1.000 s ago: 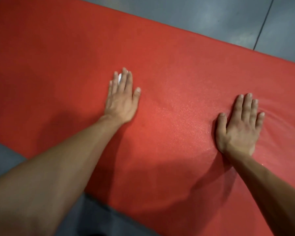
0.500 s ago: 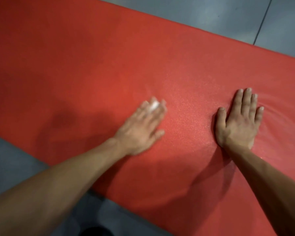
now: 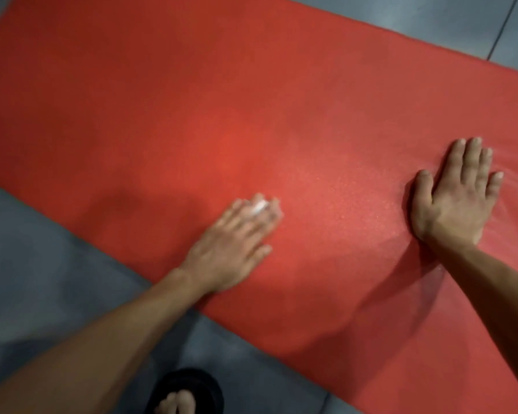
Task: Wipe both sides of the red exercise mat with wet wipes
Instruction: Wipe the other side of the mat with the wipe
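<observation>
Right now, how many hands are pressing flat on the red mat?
2. The left hand is near the mat's front edge with a white wipe under its fingers; the right hand lies flat farther right.

Dim, soft shadows, motion blur

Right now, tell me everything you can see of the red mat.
The red mat lies flat and unrolled on the grey tiled floor, running off the frame at the right. It looks like foam with a fine grainy surface. The left hand presses a white wipe, mostly hidden under its fingers, near the mat's near edge. The right hand lies flat, fingers straight, and the mat ripples slightly around it. Arm shadows fall across the near part.
</observation>
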Available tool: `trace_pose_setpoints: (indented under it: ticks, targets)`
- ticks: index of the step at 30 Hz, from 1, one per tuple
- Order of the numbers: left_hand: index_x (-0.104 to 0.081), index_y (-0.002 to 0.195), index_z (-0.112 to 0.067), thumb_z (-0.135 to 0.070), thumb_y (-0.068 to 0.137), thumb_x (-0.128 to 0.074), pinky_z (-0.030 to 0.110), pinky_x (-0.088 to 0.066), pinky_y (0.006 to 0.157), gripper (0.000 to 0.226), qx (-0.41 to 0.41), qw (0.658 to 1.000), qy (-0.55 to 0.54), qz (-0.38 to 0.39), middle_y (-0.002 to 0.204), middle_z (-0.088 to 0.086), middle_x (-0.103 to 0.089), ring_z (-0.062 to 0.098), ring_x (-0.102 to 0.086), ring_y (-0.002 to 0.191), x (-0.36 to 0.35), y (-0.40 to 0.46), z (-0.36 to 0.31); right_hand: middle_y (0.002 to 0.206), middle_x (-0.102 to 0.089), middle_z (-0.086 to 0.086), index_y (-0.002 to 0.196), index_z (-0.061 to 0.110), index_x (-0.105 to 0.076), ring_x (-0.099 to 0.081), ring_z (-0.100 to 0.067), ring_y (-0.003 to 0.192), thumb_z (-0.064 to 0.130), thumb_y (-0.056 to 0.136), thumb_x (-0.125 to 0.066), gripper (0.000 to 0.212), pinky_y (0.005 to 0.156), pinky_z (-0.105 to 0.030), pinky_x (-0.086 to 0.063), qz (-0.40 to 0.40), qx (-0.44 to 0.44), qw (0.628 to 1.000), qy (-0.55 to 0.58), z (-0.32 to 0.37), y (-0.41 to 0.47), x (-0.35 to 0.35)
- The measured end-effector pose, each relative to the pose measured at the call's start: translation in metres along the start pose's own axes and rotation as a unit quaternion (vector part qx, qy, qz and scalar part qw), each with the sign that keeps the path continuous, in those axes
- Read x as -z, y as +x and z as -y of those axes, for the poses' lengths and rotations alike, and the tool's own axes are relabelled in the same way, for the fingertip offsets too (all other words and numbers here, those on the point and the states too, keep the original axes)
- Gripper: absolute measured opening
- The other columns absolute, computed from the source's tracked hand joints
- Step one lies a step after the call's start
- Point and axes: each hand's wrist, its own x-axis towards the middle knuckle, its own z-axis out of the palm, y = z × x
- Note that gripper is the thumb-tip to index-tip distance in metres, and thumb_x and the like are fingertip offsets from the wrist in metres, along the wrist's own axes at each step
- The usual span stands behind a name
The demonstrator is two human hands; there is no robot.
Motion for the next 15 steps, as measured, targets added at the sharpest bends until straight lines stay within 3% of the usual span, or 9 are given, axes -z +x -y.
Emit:
trace_pose_setpoints:
  ticks: [2, 3, 4, 5, 8, 10, 12, 14, 15]
  targets:
    - [-0.025, 0.162, -0.01, -0.043, 0.106, -0.029, 0.055, -0.021, 0.126, 0.065, 0.235, 0.97, -0.045, -0.031, 0.17, 0.01, -0.022, 0.032, -0.017, 0.158, 0.002, -0.013, 0.027, 0.171, -0.009, -0.012, 0.162, 0.01, -0.013, -0.004, -0.027, 0.158, 0.046, 0.103, -0.027, 0.071, 0.127, -0.052, -0.003, -0.001, -0.001, 1.0, -0.006, -0.001, 0.0, 0.0]
    - [-0.025, 0.162, -0.008, -0.044, 0.106, -0.028, 0.055, -0.019, 0.126, 0.067, 0.297, 0.952, -0.061, -0.038, 0.17, 0.011, -0.02, 0.034, -0.015, 0.158, 0.003, -0.019, 0.031, 0.171, -0.009, -0.012, 0.162, 0.01, -0.013, -0.004, -0.027, 0.158, 0.046, 0.103, -0.027, 0.07, 0.127, -0.052, -0.003, 0.002, 0.001, 1.0, -0.007, 0.0, 0.0, 0.0]
    - [-0.025, 0.162, -0.006, -0.045, 0.105, -0.029, 0.055, -0.018, 0.127, 0.069, 0.3, 0.951, -0.06, -0.043, 0.17, 0.012, -0.019, 0.036, -0.014, 0.158, 0.002, -0.023, 0.023, 0.171, -0.008, -0.012, 0.162, 0.01, -0.012, -0.004, -0.027, 0.158, 0.045, 0.104, -0.027, 0.07, 0.127, -0.052, -0.003, 0.005, 0.003, 1.0, -0.009, 0.001, -0.001, 0.001]
    - [-0.025, 0.162, -0.005, -0.046, 0.105, -0.031, 0.055, -0.019, 0.126, 0.07, 0.248, 0.966, -0.051, -0.042, 0.17, 0.013, -0.019, 0.037, -0.014, 0.158, -0.002, -0.026, 0.01, 0.171, -0.008, -0.012, 0.162, 0.009, -0.012, -0.003, -0.028, 0.158, 0.045, 0.104, -0.027, 0.07, 0.127, -0.053, -0.003, 0.007, 0.003, 1.0, -0.01, 0.001, -0.001, 0.001]
    - [-0.022, 0.164, -0.011, -0.049, 0.108, -0.032, 0.049, -0.014, 0.129, 0.068, -0.029, 0.999, -0.035, 0.018, 0.172, 0.007, -0.015, 0.031, -0.009, 0.16, -0.004, -0.038, -0.037, 0.171, -0.006, -0.013, 0.162, 0.009, -0.009, -0.002, -0.029, 0.158, 0.046, 0.104, -0.025, 0.071, 0.126, -0.054, -0.002, 0.013, 0.003, 1.0, -0.016, 0.0, 0.0, 0.002]
    - [-0.023, 0.164, -0.015, -0.048, 0.108, -0.031, 0.047, -0.014, 0.129, 0.065, -0.093, 0.995, 0.011, 0.019, 0.172, 0.004, -0.016, 0.028, -0.011, 0.16, -0.005, -0.042, -0.028, 0.171, -0.003, -0.014, 0.162, 0.008, -0.007, -0.001, -0.03, 0.158, 0.047, 0.104, -0.023, 0.072, 0.126, -0.055, -0.001, 0.03, 0.006, 0.999, -0.025, 0.0, 0.001, 0.001]
    - [-0.03, 0.162, -0.012, -0.044, 0.107, -0.033, 0.054, -0.024, 0.125, 0.063, 0.048, 0.998, 0.007, -0.031, 0.169, 0.007, -0.025, 0.031, -0.022, 0.157, -0.008, -0.043, 0.001, 0.17, -0.001, -0.015, 0.162, 0.006, -0.004, 0.001, -0.031, 0.158, 0.047, 0.103, -0.02, 0.074, 0.126, -0.055, -0.001, 0.049, 0.006, 0.998, -0.043, 0.0, 0.003, 0.001]
    - [-0.029, 0.162, -0.008, -0.044, 0.107, -0.031, 0.057, -0.025, 0.124, 0.065, 0.247, 0.966, -0.038, -0.066, 0.169, 0.011, -0.025, 0.036, -0.021, 0.157, -0.003, -0.048, 0.025, 0.17, 0.0, -0.017, 0.161, 0.003, -0.003, 0.001, -0.033, 0.157, 0.047, 0.103, -0.018, 0.074, 0.126, -0.056, -0.001, 0.058, -0.001, 0.997, -0.058, 0.001, 0.004, 0.001]
    - [-0.027, 0.162, -0.007, -0.045, 0.107, -0.03, 0.057, -0.023, 0.124, 0.067, 0.279, 0.957, -0.054, -0.066, 0.17, 0.011, -0.022, 0.037, -0.018, 0.157, -0.003, -0.052, 0.022, 0.17, 0.0, -0.018, 0.161, 0.002, -0.003, 0.001, -0.035, 0.157, 0.046, 0.103, -0.017, 0.074, 0.126, -0.057, -0.002, 0.063, -0.01, 0.996, -0.057, 0.003, 0.003, 0.002]
